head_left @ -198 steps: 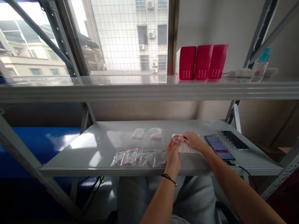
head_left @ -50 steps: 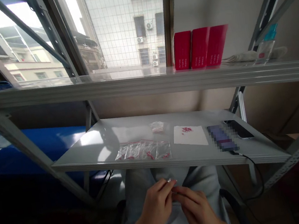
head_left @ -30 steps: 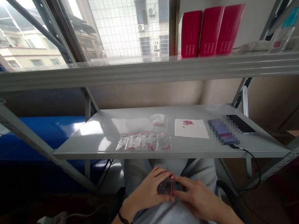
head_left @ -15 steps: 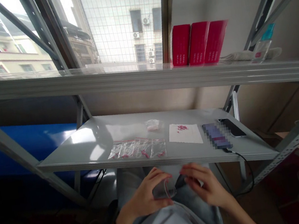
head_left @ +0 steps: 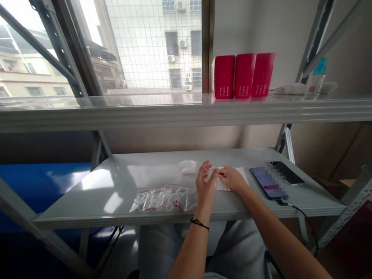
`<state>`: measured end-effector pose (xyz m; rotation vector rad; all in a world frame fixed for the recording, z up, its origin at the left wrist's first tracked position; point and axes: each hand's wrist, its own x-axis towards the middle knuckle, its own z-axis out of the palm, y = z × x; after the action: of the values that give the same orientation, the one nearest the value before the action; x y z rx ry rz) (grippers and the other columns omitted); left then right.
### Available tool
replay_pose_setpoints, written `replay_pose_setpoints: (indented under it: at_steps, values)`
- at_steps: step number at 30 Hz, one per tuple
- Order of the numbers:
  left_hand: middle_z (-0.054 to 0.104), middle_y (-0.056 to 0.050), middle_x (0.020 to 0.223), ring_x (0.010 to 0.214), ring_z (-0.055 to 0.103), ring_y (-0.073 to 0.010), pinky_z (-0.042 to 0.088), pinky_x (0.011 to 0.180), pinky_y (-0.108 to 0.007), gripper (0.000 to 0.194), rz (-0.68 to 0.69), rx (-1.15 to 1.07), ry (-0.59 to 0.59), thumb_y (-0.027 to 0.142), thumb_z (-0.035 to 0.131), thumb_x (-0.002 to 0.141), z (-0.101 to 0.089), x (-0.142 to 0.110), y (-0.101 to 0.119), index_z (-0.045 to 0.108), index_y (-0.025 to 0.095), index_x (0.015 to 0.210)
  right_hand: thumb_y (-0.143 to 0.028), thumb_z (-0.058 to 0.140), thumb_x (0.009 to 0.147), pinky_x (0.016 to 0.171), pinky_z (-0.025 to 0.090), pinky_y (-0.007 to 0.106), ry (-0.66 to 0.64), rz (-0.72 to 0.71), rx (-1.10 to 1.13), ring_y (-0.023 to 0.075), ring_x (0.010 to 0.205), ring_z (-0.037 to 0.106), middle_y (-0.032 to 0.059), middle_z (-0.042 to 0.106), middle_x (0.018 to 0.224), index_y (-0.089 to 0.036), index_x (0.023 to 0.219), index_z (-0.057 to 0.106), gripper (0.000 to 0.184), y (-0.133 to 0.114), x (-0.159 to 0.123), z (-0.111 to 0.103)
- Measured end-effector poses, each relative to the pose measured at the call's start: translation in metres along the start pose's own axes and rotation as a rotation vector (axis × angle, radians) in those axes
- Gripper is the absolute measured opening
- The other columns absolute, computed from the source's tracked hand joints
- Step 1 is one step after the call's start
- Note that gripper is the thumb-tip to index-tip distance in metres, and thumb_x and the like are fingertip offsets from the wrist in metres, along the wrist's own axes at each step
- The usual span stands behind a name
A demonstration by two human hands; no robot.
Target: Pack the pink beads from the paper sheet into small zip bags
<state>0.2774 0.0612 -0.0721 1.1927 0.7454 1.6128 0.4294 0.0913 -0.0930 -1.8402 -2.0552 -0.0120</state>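
My left hand [head_left: 205, 186] is over the left edge of a white paper sheet [head_left: 220, 186], thumb and fingers closed on a small clear zip bag that is hard to see. My right hand [head_left: 232, 178] rests on the same sheet, its fingertips pinched together close to my left fingertips. What the right fingers hold, if anything, is too small to make out. The small red pieces on the paper are mostly hidden by my hands. Left of them lies a row of clear zip bags [head_left: 158, 199] with red pieces inside. A small stack of clear bags [head_left: 187, 167] is behind.
Two phones lie right of the paper, the nearer phone [head_left: 264, 183] with a black cable [head_left: 301, 206] over the table's front edge. An upper shelf [head_left: 155, 118] crosses above, bearing red boxes [head_left: 245, 75] and a spray bottle [head_left: 316, 79]. Metal posts stand at both sides.
Both hands have moved from above my lap forward onto the table at the paper sheet, the left bringing the clear bag along. The right fingers have closed together. The view has tilted up slightly.
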Motion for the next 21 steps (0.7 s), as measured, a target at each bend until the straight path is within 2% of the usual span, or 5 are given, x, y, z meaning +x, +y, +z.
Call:
replay_pose_setpoints:
  at_steps: [6,12,16,21]
  values:
    - [0.073,-0.006,0.106,0.105,0.067,-0.0222,0.046,0.099,-0.037,0.040,-0.010,-0.007,0.063,0.039,0.074,0.083,0.001,0.001,-0.010,0.069,0.021,0.119,-0.022,0.053,0.102,0.086,0.042,0.025,-0.021,-0.005,-0.047,0.0211,0.101,0.064,0.0105,0.071,0.105,-0.018,0.103,0.077,0.025,0.001,-0.001,0.005]
    - [0.073,-0.007,0.111,0.108,0.066,-0.0237,0.047,0.099,-0.038,0.039,-0.012,0.023,0.101,0.038,0.075,0.085,0.008,-0.002,-0.017,0.069,0.021,0.120,-0.021,0.045,0.106,0.091,0.042,0.025,0.030,0.028,-0.071,0.0201,0.108,0.064,0.0120,0.069,0.119,-0.016,0.122,0.071,0.030,0.015,0.002,-0.004]
    - [0.073,-0.008,0.115,0.110,0.066,-0.0240,0.046,0.100,-0.038,0.041,-0.022,0.072,0.107,0.038,0.074,0.086,0.012,-0.008,-0.024,0.067,0.021,0.123,-0.023,0.049,0.105,0.088,0.043,0.025,-0.024,0.018,-0.099,0.0203,0.103,0.066,0.0104,0.072,0.110,-0.018,0.113,0.075,0.027,0.026,0.007,-0.011]
    - [0.071,-0.008,0.116,0.111,0.064,-0.0246,0.044,0.100,-0.039,0.041,0.010,0.142,0.089,0.039,0.072,0.087,0.011,-0.012,-0.031,0.066,0.022,0.124,-0.024,0.051,0.105,0.085,0.044,0.025,-0.099,-0.007,-0.146,0.0208,0.101,0.067,0.0112,0.071,0.107,-0.017,0.105,0.077,0.027,0.023,0.012,-0.008]
